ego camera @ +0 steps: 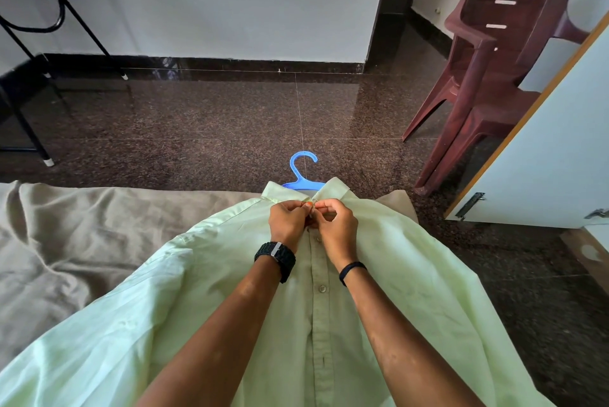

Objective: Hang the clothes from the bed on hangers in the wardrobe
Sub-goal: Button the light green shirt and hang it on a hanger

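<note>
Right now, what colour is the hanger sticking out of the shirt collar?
Blue. The hanger shows best in the head view, its hook above the collar.

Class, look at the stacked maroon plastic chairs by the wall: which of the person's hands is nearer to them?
Right. The right hand pinches the shirt collar on the side towards the chairs; the left hand grips the collar just beyond it, farther away.

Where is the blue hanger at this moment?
In the head view, the blue hanger sits centre frame inside the collar of the pale green shirt lying on the bed, its hook sticking out over the dark floor, just beyond both hands.
</note>
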{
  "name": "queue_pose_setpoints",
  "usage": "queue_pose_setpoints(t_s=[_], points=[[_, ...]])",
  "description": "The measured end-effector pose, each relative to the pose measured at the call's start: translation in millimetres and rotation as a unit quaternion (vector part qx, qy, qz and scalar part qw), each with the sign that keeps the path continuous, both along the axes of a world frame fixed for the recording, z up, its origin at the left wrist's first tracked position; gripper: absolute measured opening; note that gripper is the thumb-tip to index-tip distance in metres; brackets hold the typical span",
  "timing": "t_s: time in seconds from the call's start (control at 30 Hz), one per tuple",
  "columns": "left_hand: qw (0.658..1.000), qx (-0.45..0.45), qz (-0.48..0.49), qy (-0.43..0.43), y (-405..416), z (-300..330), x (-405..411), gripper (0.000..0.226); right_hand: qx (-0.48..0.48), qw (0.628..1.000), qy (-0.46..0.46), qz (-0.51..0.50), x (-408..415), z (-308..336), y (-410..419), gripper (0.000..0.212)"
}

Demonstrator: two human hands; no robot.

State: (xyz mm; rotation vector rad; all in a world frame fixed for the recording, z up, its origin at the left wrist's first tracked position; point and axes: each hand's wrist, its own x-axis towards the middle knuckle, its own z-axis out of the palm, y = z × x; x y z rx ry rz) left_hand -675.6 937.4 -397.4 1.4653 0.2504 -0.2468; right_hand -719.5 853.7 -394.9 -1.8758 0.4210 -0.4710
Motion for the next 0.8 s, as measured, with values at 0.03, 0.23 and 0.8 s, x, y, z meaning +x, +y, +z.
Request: queue_pose_setpoints(t_s=[0.03, 0.23, 0.8], points=[[1.0, -0.007, -0.005, 0.006, 0, 1, 0, 0.027, 0.007, 1.0, 0.0, -0.004, -1, 0, 0, 0.005], [0.995, -0.032, -0.081, 0.038, 6, 9, 5, 0.024, 0.063, 0.998, 0.004, -0.02, -1, 3, 5, 0.01], [0.984, 0.16, -0.069, -0.027, -5, 17, 7, 0.024, 0.061, 0.998, -0.006, -0.027, -5, 1, 4, 0.008]])
